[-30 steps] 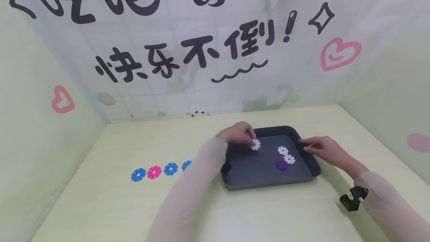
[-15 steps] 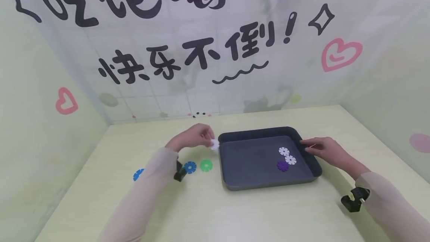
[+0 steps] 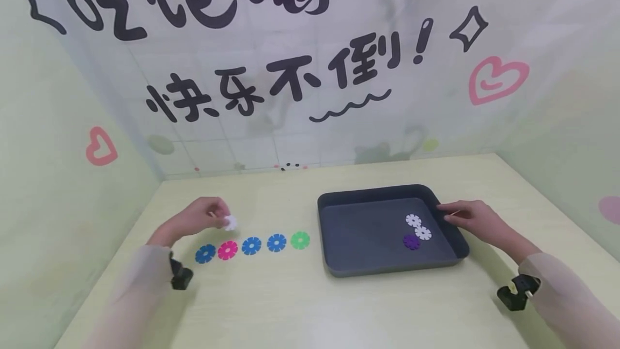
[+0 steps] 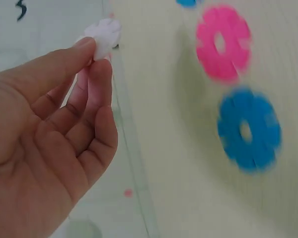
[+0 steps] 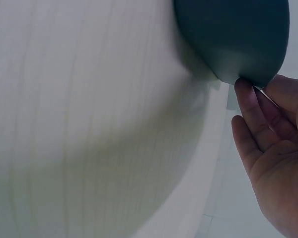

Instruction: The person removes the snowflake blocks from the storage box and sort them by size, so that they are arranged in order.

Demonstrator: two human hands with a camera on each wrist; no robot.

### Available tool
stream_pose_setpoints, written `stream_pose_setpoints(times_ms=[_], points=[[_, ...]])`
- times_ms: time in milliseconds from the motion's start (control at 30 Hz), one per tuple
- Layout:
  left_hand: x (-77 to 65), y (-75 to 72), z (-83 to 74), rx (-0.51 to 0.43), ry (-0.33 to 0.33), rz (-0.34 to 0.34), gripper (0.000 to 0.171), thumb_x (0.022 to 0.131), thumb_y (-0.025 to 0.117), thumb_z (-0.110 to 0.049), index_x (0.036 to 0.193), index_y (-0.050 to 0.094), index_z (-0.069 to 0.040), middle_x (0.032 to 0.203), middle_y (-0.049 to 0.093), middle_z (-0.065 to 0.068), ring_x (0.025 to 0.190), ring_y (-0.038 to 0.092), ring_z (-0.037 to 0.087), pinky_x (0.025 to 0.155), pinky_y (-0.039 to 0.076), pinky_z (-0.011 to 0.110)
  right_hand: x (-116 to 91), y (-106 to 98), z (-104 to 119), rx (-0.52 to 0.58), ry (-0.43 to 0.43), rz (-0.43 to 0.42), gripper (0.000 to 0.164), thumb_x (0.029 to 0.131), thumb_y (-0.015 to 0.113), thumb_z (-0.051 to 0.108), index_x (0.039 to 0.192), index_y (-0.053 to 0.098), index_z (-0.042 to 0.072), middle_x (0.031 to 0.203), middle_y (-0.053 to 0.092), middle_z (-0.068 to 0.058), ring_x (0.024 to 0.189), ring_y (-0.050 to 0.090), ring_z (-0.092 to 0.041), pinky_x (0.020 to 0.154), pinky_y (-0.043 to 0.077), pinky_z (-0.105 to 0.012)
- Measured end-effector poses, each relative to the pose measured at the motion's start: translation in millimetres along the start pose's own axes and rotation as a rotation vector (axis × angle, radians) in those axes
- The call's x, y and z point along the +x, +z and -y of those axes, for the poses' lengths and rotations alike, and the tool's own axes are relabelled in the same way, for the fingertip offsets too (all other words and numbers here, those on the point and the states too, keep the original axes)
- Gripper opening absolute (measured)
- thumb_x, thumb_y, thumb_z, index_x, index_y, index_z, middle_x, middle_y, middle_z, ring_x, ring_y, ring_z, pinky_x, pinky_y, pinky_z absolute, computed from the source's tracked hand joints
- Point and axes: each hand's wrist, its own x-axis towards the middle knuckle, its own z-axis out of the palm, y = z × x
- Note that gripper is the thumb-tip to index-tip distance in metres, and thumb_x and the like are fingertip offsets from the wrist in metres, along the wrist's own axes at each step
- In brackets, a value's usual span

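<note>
Pinching white snowflake disc (image 3: 231, 223) by its edge in fingers of left hand (image 3: 198, 216), gripping gray tray (image 3: 368, 237) with fingers of right hand (image 3: 477, 220), likely for steadiness.

Apparently nine discs (image 3: 231, 223), one tray (image 3: 368, 238)

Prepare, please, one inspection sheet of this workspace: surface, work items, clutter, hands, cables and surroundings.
Surface: pale wood-grain table.
Work items: in a row, left to right, blue disc, pink disc, two more blue discs, green disc; dark tray holding two white discs and purple disc.
Clutter: nothing seen.
Hands: left hand pinches another white disc, off the table; right hand grips the tray's right rim.
Cables: nothing seen.
Surroundings: pale back wall with dark writing.
</note>
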Motion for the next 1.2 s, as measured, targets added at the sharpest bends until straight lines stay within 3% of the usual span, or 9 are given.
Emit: stream_pose_setpoints(times_ms=[233, 500, 800, 933, 1200], points=[[-37.4, -21.5, 32.6, -0.021, -0.127, -0.003, 0.026, 0.084, 0.067, -0.022, 0.097, 0.056, -0.002, 0.083, 0.057, 0.007, 0.078, 0.054, 0.022, 0.073, 0.046, 0.039, 0.6, 0.1, -1.2, -0.005, 0.002, 0.002, 0.029, 0.085, 0.063, 0.006, 0.110, 0.061, -0.009, 0.103, 0.062, -0.027, 0.084, 0.063, -0.017, 0.068, 0.050, -0.026], [-61.4, -22.9, 61.9, -0.027, -0.223, 0.022, 0.030, 0.082, 0.069, -0.022, 0.099, 0.057, 0.000, 0.079, 0.055, 0.006, 0.076, 0.052, 0.022, 0.066, 0.044, 0.034, -0.6, 0.0, 0.0, -0.013, 0.004, -0.001, 0.029, 0.085, 0.063, 0.006, 0.109, 0.061, -0.009, 0.103, 0.062, -0.027, 0.085, 0.064, -0.024, 0.068, 0.050, -0.026], [-70.0, -19.8, 84.7, -0.087, -0.210, 0.027, 0.030, 0.083, 0.067, -0.015, 0.101, 0.059, 0.007, 0.081, 0.055, 0.006, 0.072, 0.050, 0.015, 0.062, 0.045, 0.025, 0.6, 1.2, -0.5, -0.012, -0.010, -0.006, 0.028, 0.083, 0.064, 0.003, 0.108, 0.061, -0.010, 0.101, 0.062, -0.026, 0.083, 0.065, -0.026, 0.067, 0.050, -0.026], [-69.6, -17.1, 87.5, -0.061, -0.229, 0.001, 0.029, 0.082, 0.068, -0.016, 0.100, 0.060, 0.006, 0.081, 0.057, 0.005, 0.073, 0.050, 0.017, 0.063, 0.044, 0.026, 0.4, 0.9, -1.6, -0.024, 0.001, 0.000, 0.029, 0.084, 0.064, 0.004, 0.109, 0.061, -0.009, 0.102, 0.062, -0.026, 0.084, 0.064, -0.021, 0.067, 0.050, -0.026], [-68.1, -11.3, 88.0, 0.003, -0.224, -0.035, 0.026, 0.082, 0.068, -0.014, 0.098, 0.062, 0.005, 0.080, 0.058, 0.005, 0.073, 0.050, 0.019, 0.062, 0.043, 0.026, 1.1, 1.8, -4.8, 0.010, -0.021, -0.020, 0.028, 0.083, 0.065, 0.004, 0.107, 0.062, -0.009, 0.099, 0.063, -0.027, 0.082, 0.065, -0.026, 0.065, 0.050, -0.025]])
